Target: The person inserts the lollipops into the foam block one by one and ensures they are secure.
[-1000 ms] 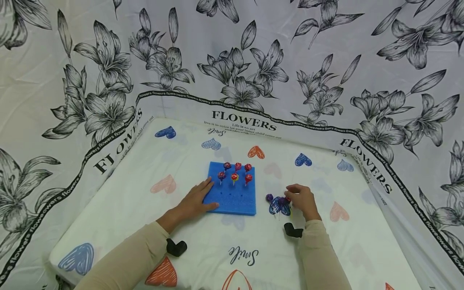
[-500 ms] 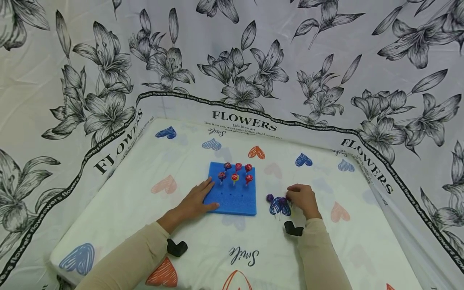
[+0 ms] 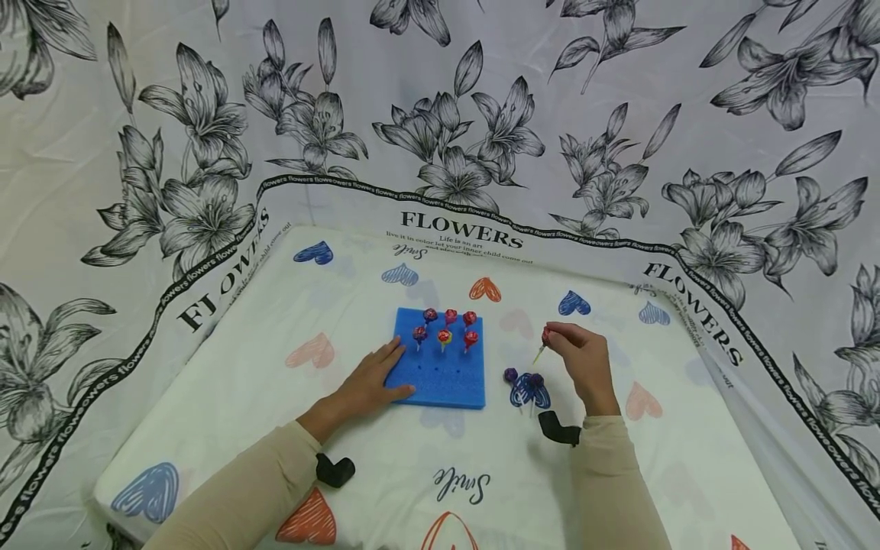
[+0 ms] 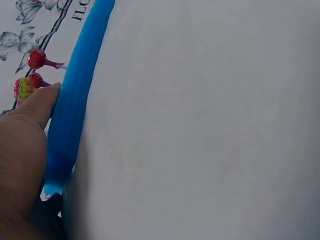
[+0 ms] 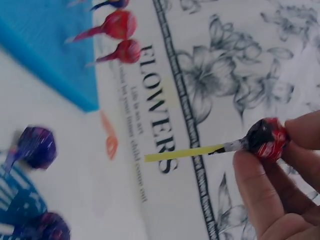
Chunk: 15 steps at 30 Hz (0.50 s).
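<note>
- Lollipop in red-and-black wrapper (image 5: 267, 138): our right hand (image 3: 584, 368) pinches its head above the tablecloth (image 3: 392, 466), yellow stick (image 5: 180, 153) slanting free.
- That round head could roll between our fingertips, swinging the stick.
- Two purple lollipops (image 3: 510, 375) lie near; sweeping low might scatter them.
- Our left hand (image 3: 367, 386), thumb spread, rests on the blue foam block (image 3: 450, 388); uneven pressure could tilt its six upright lollipops (image 3: 444, 336).

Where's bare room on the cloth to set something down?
Free: the cloth beyond the board, and left of the left hand. Crowded: the board's far half, where six lollipops stand, and right of the board, where two purple lollipops lie near the right hand.
</note>
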{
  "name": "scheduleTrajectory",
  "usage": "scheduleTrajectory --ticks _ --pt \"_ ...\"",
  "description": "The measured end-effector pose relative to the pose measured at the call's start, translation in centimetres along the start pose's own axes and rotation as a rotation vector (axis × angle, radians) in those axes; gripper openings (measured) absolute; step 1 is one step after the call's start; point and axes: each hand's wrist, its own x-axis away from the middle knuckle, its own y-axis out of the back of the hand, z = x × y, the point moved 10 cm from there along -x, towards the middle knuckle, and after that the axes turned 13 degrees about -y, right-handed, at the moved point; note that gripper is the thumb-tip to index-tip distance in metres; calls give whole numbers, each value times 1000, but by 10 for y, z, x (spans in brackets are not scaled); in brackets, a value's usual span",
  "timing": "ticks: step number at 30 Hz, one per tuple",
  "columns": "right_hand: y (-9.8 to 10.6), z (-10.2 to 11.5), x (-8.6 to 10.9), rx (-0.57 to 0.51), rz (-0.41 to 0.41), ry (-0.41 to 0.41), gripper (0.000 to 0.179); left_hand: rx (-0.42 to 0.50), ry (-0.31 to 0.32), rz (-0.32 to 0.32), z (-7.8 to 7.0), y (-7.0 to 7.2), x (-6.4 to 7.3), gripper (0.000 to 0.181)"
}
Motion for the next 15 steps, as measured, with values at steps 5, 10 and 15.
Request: scheduleTrajectory --ticks 5,10,15 --pt "-11 34 18 -22 -10 171 27 -1 0 -1 2 -2 0 90" --pt "-28 59 30 -75 13 297 22 10 5 12 0 -3 0 89" --pt "-48 70 34 -108 43 337 21 7 7 -2 0 -2 0 88"
